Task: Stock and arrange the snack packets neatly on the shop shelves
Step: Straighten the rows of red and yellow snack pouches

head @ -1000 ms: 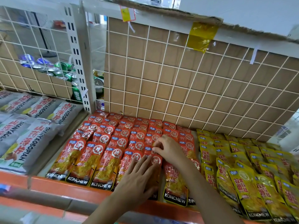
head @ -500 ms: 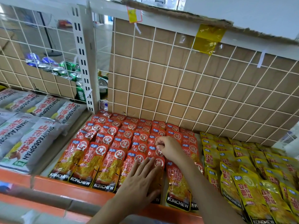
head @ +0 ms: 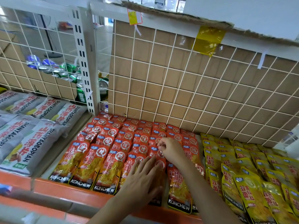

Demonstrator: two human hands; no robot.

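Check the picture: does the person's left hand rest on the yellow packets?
No, the left hand lies flat on the red Konchew packets; the yellow packets lie apart.

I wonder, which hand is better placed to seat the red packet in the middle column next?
Right. The right hand pinches the top edge of that red packet, so it can likely slide it into line; the left hand lies flat on the front packets, steadying them.

Grey bags (head: pixel 30 139) left of packets (head: pixel 113 143)
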